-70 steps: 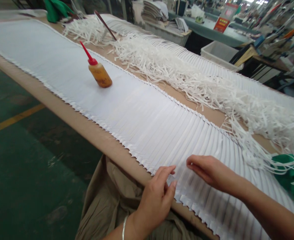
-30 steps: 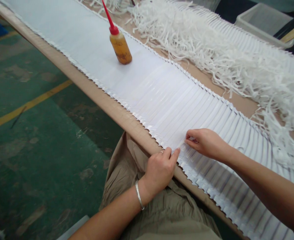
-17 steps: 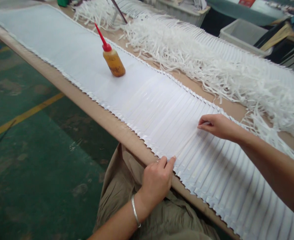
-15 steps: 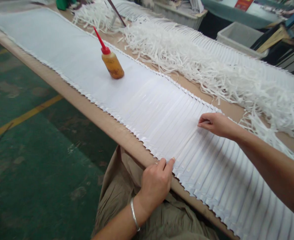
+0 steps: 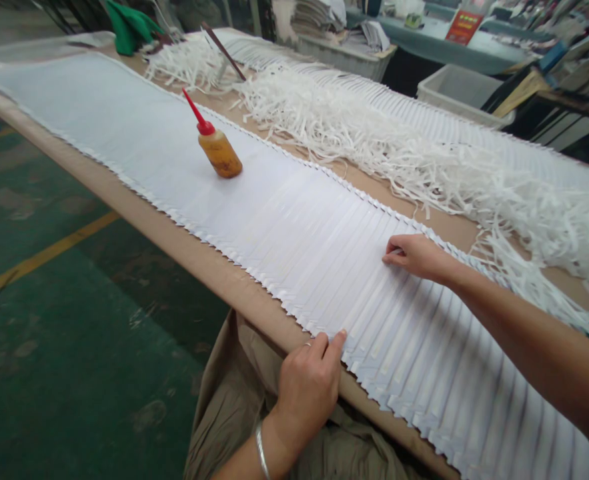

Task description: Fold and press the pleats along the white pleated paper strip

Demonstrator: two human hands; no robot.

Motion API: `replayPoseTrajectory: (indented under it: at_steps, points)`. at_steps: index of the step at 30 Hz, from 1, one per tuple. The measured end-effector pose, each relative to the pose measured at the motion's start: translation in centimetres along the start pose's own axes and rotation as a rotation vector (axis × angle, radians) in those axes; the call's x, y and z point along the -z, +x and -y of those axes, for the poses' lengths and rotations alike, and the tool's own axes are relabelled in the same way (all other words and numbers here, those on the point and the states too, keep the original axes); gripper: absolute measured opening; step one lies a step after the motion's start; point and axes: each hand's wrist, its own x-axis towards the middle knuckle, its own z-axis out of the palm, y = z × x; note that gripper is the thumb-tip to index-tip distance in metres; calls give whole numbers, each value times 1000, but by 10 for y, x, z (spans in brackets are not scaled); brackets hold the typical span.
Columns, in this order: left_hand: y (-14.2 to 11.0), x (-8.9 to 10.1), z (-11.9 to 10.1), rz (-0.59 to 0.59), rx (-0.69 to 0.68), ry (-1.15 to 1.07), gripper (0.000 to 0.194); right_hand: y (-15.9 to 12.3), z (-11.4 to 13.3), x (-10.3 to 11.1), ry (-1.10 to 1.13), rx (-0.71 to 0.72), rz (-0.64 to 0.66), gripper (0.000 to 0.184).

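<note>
A long band of overlapping white paper sheets [image 5: 294, 233] lies along the near side of the brown table [image 5: 174, 240]. My left hand [image 5: 308, 383] rests at the band's near edge, fingers curled, thumb and forefinger pressed on the end of one sheet. My right hand [image 5: 417, 257] sits near the band's far edge with its fingers pinched together on a thin white strip [image 5: 393, 253] lying on a sheet. An amber glue bottle [image 5: 217, 150] with a red nozzle stands tilted on the band, well to the left of both hands.
A heap of loose white paper strips [image 5: 424, 167] runs along the middle of the table, with a second band of sheets [image 5: 449, 127] behind it. Green cloth [image 5: 129, 27] lies at the far left end. A grey bin [image 5: 459, 93] stands beyond the table.
My right hand slid from beside my left hand along the sheet to the band's far edge, still pinched. My left hand stayed at the near edge. The camera view shifted.
</note>
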Motion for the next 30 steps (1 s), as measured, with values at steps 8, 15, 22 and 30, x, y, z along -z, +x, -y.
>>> replayPoseTrajectory:
  at_steps: [8,15,22,30]
  points:
    - [-2,-5,2,-50,-21,4,44,19,-54,24,-28,-15,-166,10]
    - [-1,-7,5,-124,-55,15,46,38,-77,19,3,-62,-242,13]
    - [-7,-15,12,-123,-80,50,49,49,-75,12,-5,-142,-253,13]
    - [-8,-22,16,-138,-105,103,49,54,-70,2,-12,-130,-252,15]
